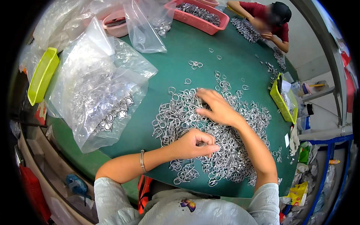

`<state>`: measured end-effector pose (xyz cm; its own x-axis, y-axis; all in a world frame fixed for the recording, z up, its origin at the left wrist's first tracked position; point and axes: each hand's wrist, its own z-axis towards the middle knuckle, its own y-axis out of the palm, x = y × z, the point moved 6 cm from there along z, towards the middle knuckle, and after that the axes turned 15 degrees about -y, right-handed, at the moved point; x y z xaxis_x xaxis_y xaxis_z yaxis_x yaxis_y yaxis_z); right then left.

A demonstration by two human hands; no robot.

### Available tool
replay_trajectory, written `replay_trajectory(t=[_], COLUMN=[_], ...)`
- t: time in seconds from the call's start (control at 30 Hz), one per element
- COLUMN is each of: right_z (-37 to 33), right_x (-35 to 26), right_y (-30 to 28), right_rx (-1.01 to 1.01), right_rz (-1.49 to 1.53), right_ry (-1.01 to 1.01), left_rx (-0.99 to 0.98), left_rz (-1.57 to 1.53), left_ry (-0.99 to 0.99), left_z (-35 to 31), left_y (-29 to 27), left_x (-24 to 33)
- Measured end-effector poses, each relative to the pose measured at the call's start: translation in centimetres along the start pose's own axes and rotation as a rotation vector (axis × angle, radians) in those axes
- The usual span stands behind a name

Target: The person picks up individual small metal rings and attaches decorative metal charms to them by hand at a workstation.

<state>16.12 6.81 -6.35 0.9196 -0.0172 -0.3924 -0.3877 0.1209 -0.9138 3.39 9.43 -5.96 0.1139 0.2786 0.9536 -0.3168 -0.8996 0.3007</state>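
Note:
A wide heap of small silver metal rings [232, 153] lies on the green table in front of me. Many of them look like loops with a flattened or pointed end. My left hand [195, 144] is curled closed over the near left part of the heap, thumb against the fingers; whatever is inside it is hidden. My right hand [218, 107] rests on the far side of the heap, fingers stretched out and apart, fingertips among the rings. A clear plastic bag [138, 80] with more silver pieces lies to the left.
Beyond the heap, a few loose rings [195, 64] lie on the green table [180, 45]. A pink basket [202, 23] of metal pieces stands at the back. Yellow-green baskets stand left [44, 77] and right [282, 100]. Another person [275, 22] works at the far right corner beside more pieces.

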Motion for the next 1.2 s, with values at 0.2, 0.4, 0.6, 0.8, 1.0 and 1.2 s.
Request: replay_trajectory(t=[0.2, 0.4, 0.6, 0.8, 1.0, 1.2], right_z=[-1.5, 5.5, 5.3, 5.5, 6.2, 1.9], right_x=[-1.5, 2.2, 3.8, 3.7, 4.3, 1.1], right_y=[-3.4, -1.7, -2.0, -1.5, 0.2, -3.0], right_rx=[-0.227, 0.357, 0.327, 0.295, 0.26, 0.422], right_rz=[0.647, -0.085, 0.257, 0.047, 0.509, 1.27], right_ry=[0.12, -0.106, 0.232, 0.029, 0.228, 0.264], left_rx=[-0.03, -0.058, -0.051, -0.031, 0.036, 0.078], left_rz=[0.014, 0.185, 0.336, 0.366, 0.436, 0.454], left_ry=[0.113, 0.201, 0.19, 0.214, 0.246, 0.253], left_z=[-0.9, -0.6, -1.3, -1.2, -1.4, -1.3], left_y=[0.6, 1.5, 2.0, 2.4, 2.0, 1.8], left_x=[0.9, 0.9, 0.4, 0.5, 0.7, 0.7])
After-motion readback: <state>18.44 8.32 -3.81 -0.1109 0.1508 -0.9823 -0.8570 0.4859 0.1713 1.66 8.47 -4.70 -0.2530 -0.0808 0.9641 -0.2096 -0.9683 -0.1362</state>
